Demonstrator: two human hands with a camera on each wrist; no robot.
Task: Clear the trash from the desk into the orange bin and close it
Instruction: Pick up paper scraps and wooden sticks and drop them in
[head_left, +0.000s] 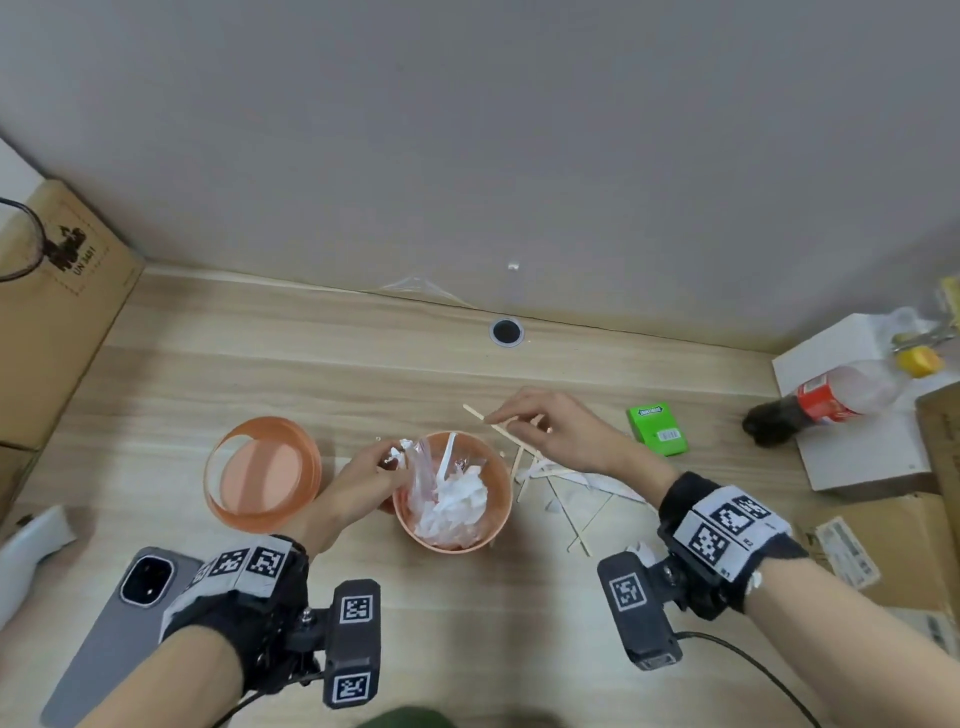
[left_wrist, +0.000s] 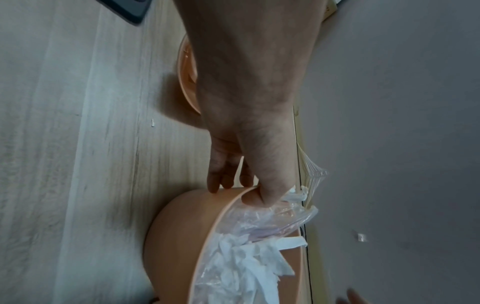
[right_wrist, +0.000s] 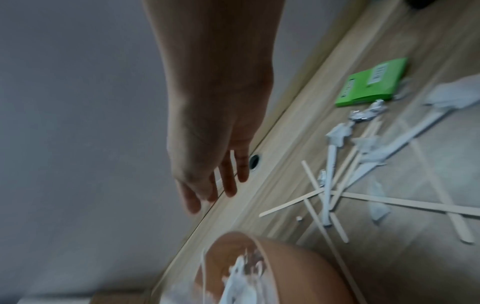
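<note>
Orange bin (head_left: 413, 525): small round plastic tub, centre of the head view, standing on the desk (head_left: 363, 374), open and already heaped with white paper scraps and clear film; judged light and fairly stiff, liable to slide or tip unless steadied at the rim. Lid (head_left: 262, 475): orange, tilted on the desk just left of the bin, well apart from the mouth; best taken by its edge. Wooden sticks (head_left: 524, 457): thin flat slats scattered right of the bin among white paper strips (head_left: 587, 478); judged very light, stiff, easily snapped, hard to lift flat, so pinch one near an end. Left hand (head_left: 363, 470): grip closed on the bin's rim, thumb inside. Right hand (head_left: 550, 423): above the sticks, fingertips apparently pinching one slat, though contact is not certain. The left wrist view alone shows the thumb (left_wrist: 255, 198) hooked over the rim against the film. The right wrist view alone shows crumpled foil bits (right_wrist: 363, 114) beside the green box (right_wrist: 374, 84), but its fingers look loosely spread and no stick between them is discernible.
</note>
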